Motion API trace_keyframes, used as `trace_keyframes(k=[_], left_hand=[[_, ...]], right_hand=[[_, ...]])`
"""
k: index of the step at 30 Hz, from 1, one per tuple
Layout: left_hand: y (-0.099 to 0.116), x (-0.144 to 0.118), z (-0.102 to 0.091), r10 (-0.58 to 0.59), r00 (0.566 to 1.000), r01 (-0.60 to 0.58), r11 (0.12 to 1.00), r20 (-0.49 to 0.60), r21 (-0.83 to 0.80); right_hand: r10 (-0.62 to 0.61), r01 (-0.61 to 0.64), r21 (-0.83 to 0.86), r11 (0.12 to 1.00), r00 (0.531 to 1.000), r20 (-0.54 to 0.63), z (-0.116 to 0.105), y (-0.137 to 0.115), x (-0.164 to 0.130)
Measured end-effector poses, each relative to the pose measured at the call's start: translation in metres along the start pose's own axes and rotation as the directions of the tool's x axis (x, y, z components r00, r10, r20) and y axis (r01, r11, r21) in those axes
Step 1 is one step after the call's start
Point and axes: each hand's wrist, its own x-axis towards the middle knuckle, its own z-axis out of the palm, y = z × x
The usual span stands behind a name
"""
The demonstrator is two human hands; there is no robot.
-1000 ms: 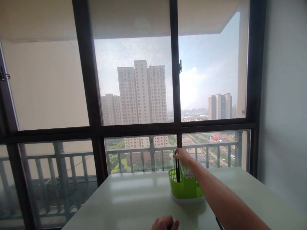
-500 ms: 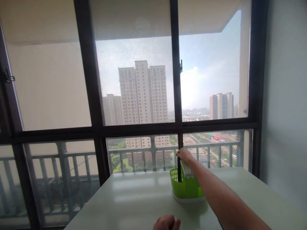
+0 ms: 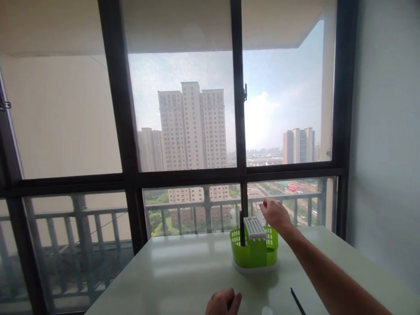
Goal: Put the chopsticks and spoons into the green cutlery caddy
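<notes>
A green basket with a white base (image 3: 249, 258) stands on the table. In its left compartment black chopsticks (image 3: 242, 229) stand upright, and a white slotted rack (image 3: 255, 228) tops its middle. My right hand (image 3: 276, 214) hovers above and behind the basket's right side, fingers curled in, with nothing showing in them. At the bottom edge my left hand (image 3: 224, 302) is by the table surface, fingers folded and thumb against them; no object shows in it. A black chopstick (image 3: 297, 300) lies at the lower right, partly cut off by the frame.
The pale glossy table (image 3: 177, 267) reaches to a dark-framed window (image 3: 183, 178). A small white rounded thing (image 3: 267, 310) shows at the bottom edge, mostly cut off. A wall (image 3: 383, 153) rises on the right.
My right hand has let go of the black chopsticks, which now stand in the basket, and moved right. The rack and the chopstick on the table have come into clear view.
</notes>
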Motion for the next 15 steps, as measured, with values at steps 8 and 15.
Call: trace_keyframes(k=[8, 15], left_hand=[[0.012, -0.003, -0.015, 0.03, 0.997, -0.038, 0.993, -0.073, -0.116], [0.017, -0.007, -0.025, 0.048, 0.996, -0.06, 0.986, -0.081, -0.156]], right_hand=[[0.31, -0.175, -0.276, 0.945, 0.747, 0.588, 0.03, 0.11, -0.188], [0.285, -0.086, -0.379, 0.921, 0.811, 0.511, 0.042, 0.091, -0.204]])
